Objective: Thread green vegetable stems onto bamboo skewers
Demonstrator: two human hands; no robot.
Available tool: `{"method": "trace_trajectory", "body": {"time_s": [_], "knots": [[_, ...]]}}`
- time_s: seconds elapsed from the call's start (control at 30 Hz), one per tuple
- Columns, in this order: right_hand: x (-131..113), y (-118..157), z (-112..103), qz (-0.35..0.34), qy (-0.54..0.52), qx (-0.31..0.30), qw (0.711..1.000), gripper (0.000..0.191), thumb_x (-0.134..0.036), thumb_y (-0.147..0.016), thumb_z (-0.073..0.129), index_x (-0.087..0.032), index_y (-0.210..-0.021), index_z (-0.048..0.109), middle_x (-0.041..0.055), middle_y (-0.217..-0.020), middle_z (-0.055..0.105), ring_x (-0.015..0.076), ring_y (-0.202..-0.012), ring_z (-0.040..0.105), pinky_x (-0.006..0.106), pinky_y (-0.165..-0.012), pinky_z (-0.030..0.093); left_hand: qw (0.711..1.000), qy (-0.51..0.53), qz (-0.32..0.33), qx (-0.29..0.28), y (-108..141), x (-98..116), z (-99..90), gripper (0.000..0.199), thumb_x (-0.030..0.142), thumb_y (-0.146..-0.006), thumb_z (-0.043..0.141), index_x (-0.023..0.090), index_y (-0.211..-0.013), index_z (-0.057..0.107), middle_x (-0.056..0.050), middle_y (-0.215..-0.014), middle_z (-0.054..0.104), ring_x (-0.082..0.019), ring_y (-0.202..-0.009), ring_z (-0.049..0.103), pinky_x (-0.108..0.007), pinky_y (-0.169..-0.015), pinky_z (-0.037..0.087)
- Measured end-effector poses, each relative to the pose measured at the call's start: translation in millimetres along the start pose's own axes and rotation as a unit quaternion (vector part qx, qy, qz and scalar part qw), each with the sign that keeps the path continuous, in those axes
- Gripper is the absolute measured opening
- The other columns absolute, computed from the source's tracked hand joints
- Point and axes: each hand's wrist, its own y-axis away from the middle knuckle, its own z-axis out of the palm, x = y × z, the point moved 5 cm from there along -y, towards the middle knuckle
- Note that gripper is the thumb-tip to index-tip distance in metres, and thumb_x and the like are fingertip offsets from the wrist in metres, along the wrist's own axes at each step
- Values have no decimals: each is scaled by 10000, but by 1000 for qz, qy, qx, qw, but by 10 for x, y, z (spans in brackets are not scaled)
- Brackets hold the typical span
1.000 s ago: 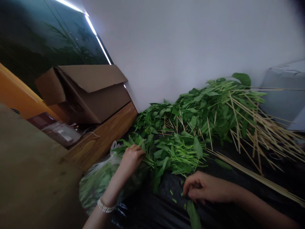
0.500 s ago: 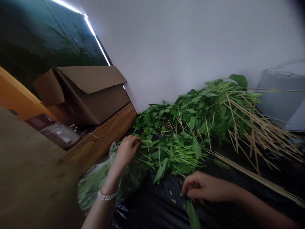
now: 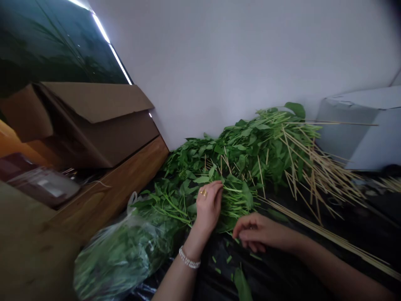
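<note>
Work looks partway: greens heap (image 3: 247, 142) along wall (image 3: 232, 67) with sticks (image 3: 328, 177), loose bunch (image 3: 236, 204) in front, greens in clear bag (image 3: 109, 259). Left hand (image 3: 209, 205) over bunch, fingers together; grip hidden. Right hand (image 3: 258, 232) near stems, half-curled; cannot tell hold. Wall bounds far side, carton (image 3: 103, 138) left. Most room: black sheet (image 3: 275, 276) nearest viewer, few bits (image 3: 229, 259), leaf (image 3: 242, 285).

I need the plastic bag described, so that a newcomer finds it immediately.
From the cardboard box on the left, follow the wooden surface downward. Below it, left of the person's left hand, lies the bulging plastic bag. Unlike the loose greens beyond it, it is shiny and see-through.
</note>
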Motion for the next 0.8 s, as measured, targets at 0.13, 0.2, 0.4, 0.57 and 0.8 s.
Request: {"method": "trace_trajectory", "body": {"time_s": [0.13,0.2,0.4,0.57,0.8], "knots": [[-78,14,-175,-53,-88,79,992,351,-478,-826,615,-135,-897,633,-23,-656,588,47,-455,485,154,-380,317,999,-6,15,-36,101,-1,0,193,120,-906,547,202,-1062,625,-72,-1076,710,-168,-998,656,-333,-869,494],[-102,24,-240,-77,-128,120,982,388,-523,-845,587,-142,-912,616,-30,-650,571,45,-444,465,154,-358,278,998,-8,27,-52,110,29,-14,212,114,-906,544,207,-1077,627,-72,-1093,708,-167,-1006,651,-329,-870,491],[-77,27,-333,-72,-139,197,968,391,-541,-836,599,-156,-905,606,-43,-648,540,39,-432,431,170,-359,252,993,15,81,-79,125,173,-2,302,94,-894,542,217,-1163,605,-87,-1145,680,-180,-1048,628,-334,-888,497],[-47,46,-455,-92,-120,268,951,383,-538,-826,616,-165,-914,622,-52,-616,516,41,-425,410,181,-363,245,998,-2,-32,52,64,-26,-161,387,121,-854,612,208,-1229,578,-125,-1202,572,-206,-1080,591,-334,-857,525],[-62,73,-471,-90,-109,288,947,383,-546,-826,607,-168,-884,639,-45,-603,520,45,-428,419,184,-374,251,998,-39,-3,49,67,-46,-192,288,99,-843,635,239,-1092,674,-35,-889,592,-147,-827,569,-288,-749,490]]}}
